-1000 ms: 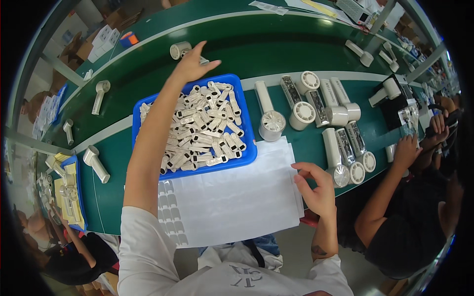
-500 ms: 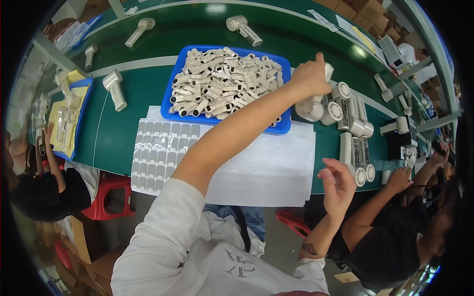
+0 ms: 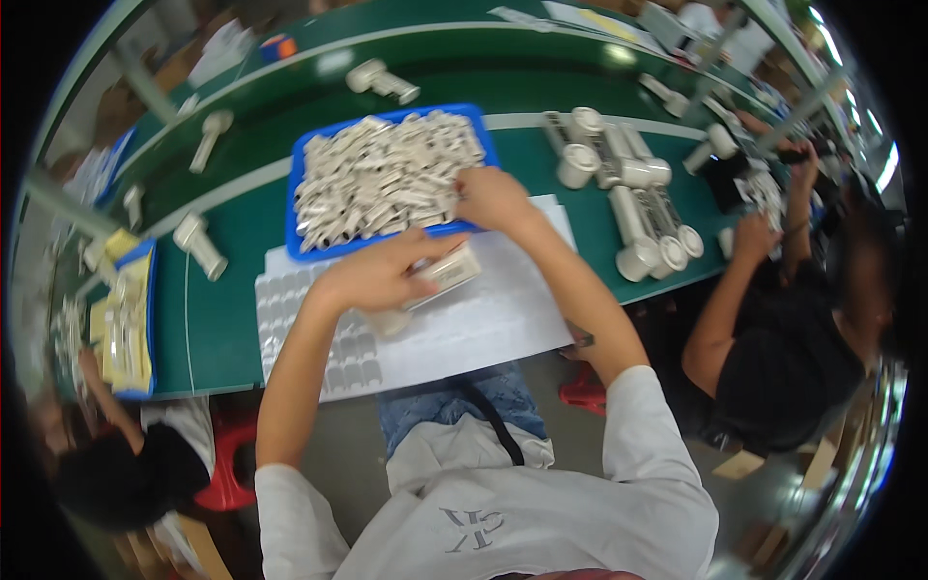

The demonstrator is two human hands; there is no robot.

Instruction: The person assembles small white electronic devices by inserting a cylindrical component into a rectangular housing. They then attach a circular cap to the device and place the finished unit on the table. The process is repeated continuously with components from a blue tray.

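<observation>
My left hand is closed around a white handheld fan, tilted above the white paper; its rounded head points down to the left and looks blurred. My right hand is at the near right corner of a blue tray, fingers curled in among a heap of small white plastic parts. Whatever lies between those fingertips is hidden. A sheet of grey stickers rests on the paper's left part, partly beneath my left forearm.
More white handheld fans lie in rows on the green table to the right. Single fans are spread to the left and far side. A blue tray with yellow lining stands far left. Co-workers sit on both sides.
My left hand has come back from the fans on the right and now holds one over the paper. My right hand has moved forward to the tray. The view has shifted.
</observation>
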